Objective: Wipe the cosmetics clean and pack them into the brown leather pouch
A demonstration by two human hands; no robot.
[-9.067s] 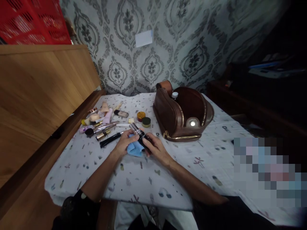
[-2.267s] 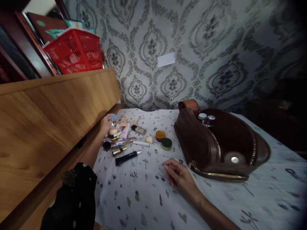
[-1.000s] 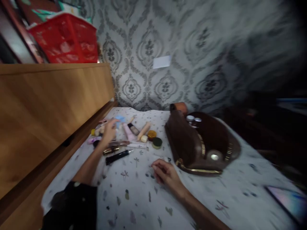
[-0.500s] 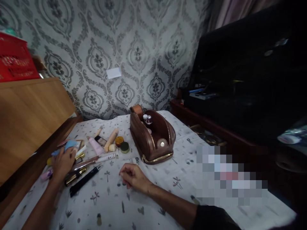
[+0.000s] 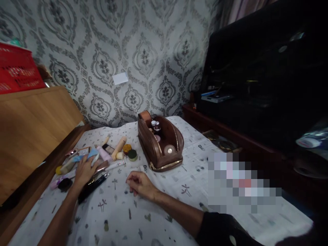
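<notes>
I get a dim, cool feed: soft light on the wall [image 5: 146, 30], the right side lost in near black. Small glints show on the bag [image 5: 153, 150]. Coarse pixel blocks hide part of the bench [image 5: 120, 222], and wide-angle stretch pulls the corners.

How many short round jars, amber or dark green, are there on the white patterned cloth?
2: an amber round jar and, slightly nearer the person, a dark green round jar, both left of the open brown leather bag. Others may be hidden under the left hand.
</notes>
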